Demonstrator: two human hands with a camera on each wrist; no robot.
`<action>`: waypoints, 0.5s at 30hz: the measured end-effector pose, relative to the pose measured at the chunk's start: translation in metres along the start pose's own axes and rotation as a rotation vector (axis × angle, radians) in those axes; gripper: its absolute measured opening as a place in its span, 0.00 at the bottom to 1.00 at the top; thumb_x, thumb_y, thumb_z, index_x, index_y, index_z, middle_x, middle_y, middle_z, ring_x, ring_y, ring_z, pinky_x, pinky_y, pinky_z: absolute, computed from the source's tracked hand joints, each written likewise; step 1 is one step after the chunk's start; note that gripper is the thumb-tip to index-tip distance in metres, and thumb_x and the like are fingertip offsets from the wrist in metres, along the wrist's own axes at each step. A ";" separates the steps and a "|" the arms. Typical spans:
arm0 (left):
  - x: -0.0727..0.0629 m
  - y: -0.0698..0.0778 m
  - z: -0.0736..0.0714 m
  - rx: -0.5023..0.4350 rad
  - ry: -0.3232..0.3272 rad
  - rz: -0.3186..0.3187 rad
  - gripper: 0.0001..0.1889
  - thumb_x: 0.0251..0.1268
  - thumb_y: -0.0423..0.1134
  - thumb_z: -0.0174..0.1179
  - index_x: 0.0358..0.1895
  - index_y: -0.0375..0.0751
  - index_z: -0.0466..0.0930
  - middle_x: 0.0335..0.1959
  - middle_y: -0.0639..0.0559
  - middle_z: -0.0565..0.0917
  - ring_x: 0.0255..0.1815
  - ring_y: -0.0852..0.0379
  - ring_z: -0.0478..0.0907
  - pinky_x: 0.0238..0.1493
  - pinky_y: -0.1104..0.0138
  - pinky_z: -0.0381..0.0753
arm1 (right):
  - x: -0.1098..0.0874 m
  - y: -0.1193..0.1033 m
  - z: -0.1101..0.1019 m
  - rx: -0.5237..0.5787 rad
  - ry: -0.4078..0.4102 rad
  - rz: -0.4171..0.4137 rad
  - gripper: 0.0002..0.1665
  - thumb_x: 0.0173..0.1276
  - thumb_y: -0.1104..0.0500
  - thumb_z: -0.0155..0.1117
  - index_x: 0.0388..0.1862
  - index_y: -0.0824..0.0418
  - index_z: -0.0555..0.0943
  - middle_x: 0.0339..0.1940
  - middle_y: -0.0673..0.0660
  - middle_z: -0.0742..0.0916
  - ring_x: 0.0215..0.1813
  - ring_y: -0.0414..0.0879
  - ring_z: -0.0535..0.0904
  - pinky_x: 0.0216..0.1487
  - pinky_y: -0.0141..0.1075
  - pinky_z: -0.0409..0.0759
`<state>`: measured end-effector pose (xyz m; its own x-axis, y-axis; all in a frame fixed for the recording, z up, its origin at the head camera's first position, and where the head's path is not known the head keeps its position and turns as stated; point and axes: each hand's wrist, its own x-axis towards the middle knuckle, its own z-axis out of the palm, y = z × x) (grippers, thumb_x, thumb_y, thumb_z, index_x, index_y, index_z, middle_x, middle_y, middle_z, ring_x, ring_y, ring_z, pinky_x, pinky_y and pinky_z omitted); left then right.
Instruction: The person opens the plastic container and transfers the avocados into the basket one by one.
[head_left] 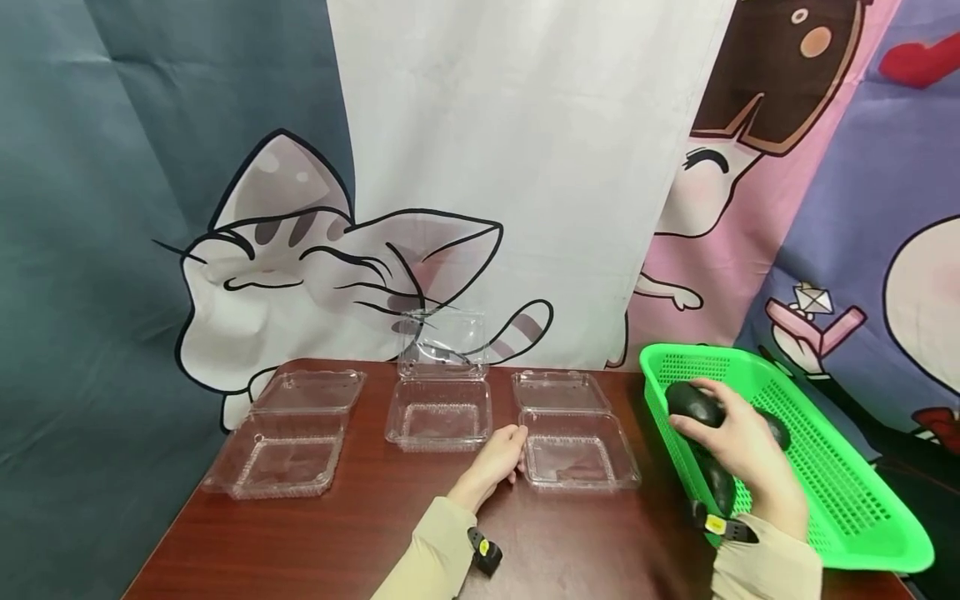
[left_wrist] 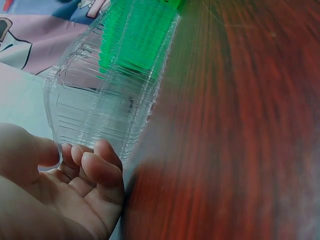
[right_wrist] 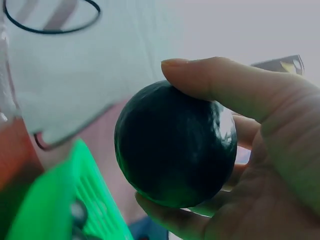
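Note:
My right hand grips a glossy dark oval fruit, like an avocado, over the near-left side of the green basket. In the right wrist view, thumb and fingers curl round the fruit from opposite sides. More dark rounded fruits lie in the basket, partly hidden by the hand. With thumb and fingertips, my left hand pinches the left rim of the right-hand clear plastic clamshell box. That box stands on the table with its lid folded back flat.
Two more open clear clamshell boxes stand on the brown wooden table: a middle box with its lid upright, and a left box with its lid laid back. A printed cloth hangs behind the table.

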<state>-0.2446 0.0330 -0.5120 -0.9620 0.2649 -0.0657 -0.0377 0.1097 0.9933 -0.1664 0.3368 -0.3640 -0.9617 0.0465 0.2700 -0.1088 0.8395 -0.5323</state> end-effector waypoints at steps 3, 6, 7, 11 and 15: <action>0.001 -0.001 -0.002 -0.008 0.004 -0.002 0.19 0.79 0.44 0.44 0.33 0.29 0.71 0.17 0.52 0.70 0.16 0.60 0.68 0.11 0.73 0.65 | -0.001 0.019 -0.015 0.005 -0.001 0.053 0.45 0.62 0.43 0.71 0.70 0.63 0.65 0.59 0.72 0.75 0.49 0.65 0.74 0.39 0.47 0.70; 0.002 -0.002 -0.003 -0.019 0.008 -0.003 0.19 0.79 0.43 0.44 0.32 0.29 0.70 0.17 0.52 0.69 0.16 0.60 0.68 0.11 0.74 0.65 | -0.002 0.045 -0.028 0.025 -0.016 0.100 0.45 0.64 0.45 0.70 0.69 0.67 0.64 0.59 0.75 0.73 0.50 0.66 0.72 0.40 0.47 0.70; 0.002 -0.002 -0.004 -0.022 0.010 -0.002 0.19 0.79 0.43 0.44 0.32 0.29 0.69 0.17 0.52 0.69 0.16 0.60 0.68 0.11 0.74 0.65 | -0.002 0.054 -0.031 0.033 -0.032 0.121 0.45 0.65 0.45 0.69 0.69 0.68 0.63 0.59 0.77 0.72 0.51 0.67 0.72 0.41 0.48 0.71; 0.003 -0.004 -0.005 -0.032 0.018 -0.006 0.19 0.79 0.44 0.45 0.32 0.30 0.69 0.17 0.51 0.69 0.16 0.60 0.68 0.11 0.74 0.65 | -0.001 0.091 -0.046 0.017 -0.147 0.203 0.46 0.69 0.43 0.63 0.69 0.73 0.59 0.60 0.86 0.65 0.56 0.76 0.67 0.45 0.58 0.73; 0.003 -0.005 -0.005 -0.039 0.021 -0.009 0.20 0.79 0.44 0.45 0.32 0.30 0.69 0.18 0.52 0.69 0.17 0.60 0.68 0.11 0.74 0.66 | 0.003 0.127 -0.062 -0.037 -0.251 0.297 0.49 0.70 0.38 0.58 0.67 0.77 0.58 0.62 0.87 0.61 0.58 0.79 0.62 0.48 0.63 0.71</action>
<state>-0.2484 0.0282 -0.5166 -0.9671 0.2435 -0.0730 -0.0565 0.0740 0.9957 -0.1677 0.4769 -0.3804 -0.9820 0.1610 -0.0986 0.1887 0.8283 -0.5275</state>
